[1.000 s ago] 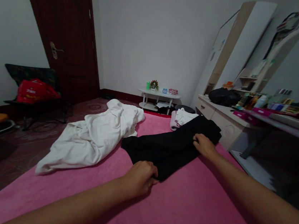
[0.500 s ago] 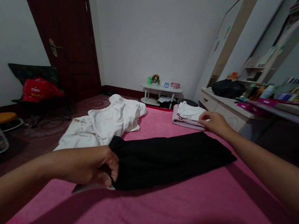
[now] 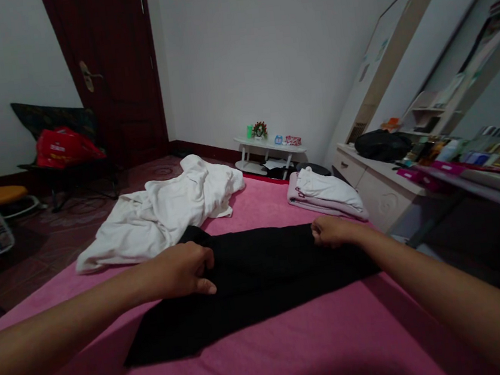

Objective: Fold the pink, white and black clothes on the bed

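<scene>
Is showing a left forearm, bare and smooth, tapering from the lower left edge of the frame toward the centre. Is ending in a bare left hand with a rounded thumb tip. Is also showing a bare right forearm, widening toward the lower right, and a bare right hand.

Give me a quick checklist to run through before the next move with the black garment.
1. Black garment lying on the pink bedspread: ok.
2. Both hands at the garment: ok; left hand over its left part, right hand at its far edge.
3. Left hand closed: not ok; a gap shows between thumb and fingers.
4. Right hand gripping cloth: cannot tell; fingers curled, contact hidden.
5. White garment smoothed out: not ok; it lies crumpled.
6. White top piece resting on the folded pile: ok.
</scene>
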Tool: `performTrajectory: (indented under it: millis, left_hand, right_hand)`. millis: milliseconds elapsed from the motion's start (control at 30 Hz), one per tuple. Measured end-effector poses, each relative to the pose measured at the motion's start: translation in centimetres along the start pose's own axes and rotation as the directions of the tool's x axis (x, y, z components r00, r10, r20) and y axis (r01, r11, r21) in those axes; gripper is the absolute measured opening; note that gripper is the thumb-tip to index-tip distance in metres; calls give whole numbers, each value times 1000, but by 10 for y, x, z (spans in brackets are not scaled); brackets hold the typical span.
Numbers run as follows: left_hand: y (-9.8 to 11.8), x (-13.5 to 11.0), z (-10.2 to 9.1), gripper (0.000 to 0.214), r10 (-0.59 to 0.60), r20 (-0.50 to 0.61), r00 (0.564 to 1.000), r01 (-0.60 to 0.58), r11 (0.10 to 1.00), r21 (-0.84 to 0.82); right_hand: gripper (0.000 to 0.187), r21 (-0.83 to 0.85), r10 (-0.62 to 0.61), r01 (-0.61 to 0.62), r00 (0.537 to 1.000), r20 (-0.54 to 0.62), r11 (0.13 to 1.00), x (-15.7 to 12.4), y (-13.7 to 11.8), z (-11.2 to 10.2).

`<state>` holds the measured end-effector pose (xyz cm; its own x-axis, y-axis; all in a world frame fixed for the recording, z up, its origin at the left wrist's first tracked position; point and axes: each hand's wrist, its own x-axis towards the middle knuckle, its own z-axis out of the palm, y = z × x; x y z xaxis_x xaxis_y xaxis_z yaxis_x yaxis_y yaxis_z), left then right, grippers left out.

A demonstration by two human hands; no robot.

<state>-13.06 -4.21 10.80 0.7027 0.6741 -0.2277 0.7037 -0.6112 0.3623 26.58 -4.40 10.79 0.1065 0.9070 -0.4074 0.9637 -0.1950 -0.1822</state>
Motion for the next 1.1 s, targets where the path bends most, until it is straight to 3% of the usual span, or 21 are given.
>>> performTrajectory:
  millis: [100, 167, 333, 433, 533, 600, 633, 700, 733, 767, 800, 867, 900, 967, 1033, 1100]
  left_hand:
    - [-4, 1, 9, 32, -15, -15, 1000, 16, 999, 50]
    - [-6, 1, 16, 36, -2, -42, 999, 3, 1000, 20]
    - [2, -5, 31, 59, 99, -127, 987, -97, 995, 23]
    - [15, -10, 37, 50, 204, -150, 967, -190, 977, 99]
    - [27, -12, 44, 25, 354, -162, 921, -318, 924, 213]
    - [32, -14, 47, 14, 459, -136, 878, -408, 867, 286]
    - [35, -15, 48, 11, 502, -113, 858, -449, 838, 309]
    - [39, -18, 47, 8, 540, -68, 839, -497, 812, 306]
    - [40, -19, 46, 13, 534, -57, 843, -499, 818, 286]
    - [42, -21, 45, 20, 510, -57, 858, -481, 838, 258]
    - [42, -23, 44, 29, 470, -63, 880, -447, 867, 221]
    - [43, -26, 42, 44, 372, -80, 925, -360, 923, 134]
    - [42, -27, 42, 48, 324, -89, 942, -316, 944, 89]
    - [40, -27, 43, 55, 231, -109, 967, -233, 973, -1]
    - [37, -25, 44, 64, 168, -143, 975, -179, 981, -71]
    - [36, -21, 44, 69, 148, -184, 972, -170, 979, -112]
  right_hand:
    - [24, -27, 18, -22, 989, -144, 999, 9, -4, -4]
    - [36, -33, 14, -19, 989, -149, 999, 14, -8, 1]
    - [15, -196, 10, -34, 992, -123, 980, 11, -28, 11]
    - [9, -223, 49, -78, 990, -132, 972, 7, -42, -9]
    - [7, -216, 64, -121, 965, -254, 969, 7, -52, -43]
    - [22, -158, 31, -120, 880, -474, 980, 10, -57, -61]
    - [29, -96, -6, -67, 791, -611, 993, 12, -60, -65]
    - [39, 28, -69, 161, 567, -821, 986, 15, -65, -62]
    - [45, 68, -92, 295, 497, -863, 953, 15, -68, -55]
    - [49, 96, -134, 411, 497, -858, 907, 13, -72, -43]
    - [51, 121, -206, 487, 563, -800, 865, 11, -75, -30]
    - [44, 167, -390, 570, 719, -575, 804, 2, -80, 1]
    - [42, 180, -473, 595, 758, -448, 783, -4, -82, 16]
    - [46, 166, -558, 619, 773, -301, 768, -15, -82, 40]
    - [53, 95, -533, 584, 787, -310, 806, -23, -79, 54]
    - [49, -1, -438, 468, 826, -356, 883, -26, -73, 56]
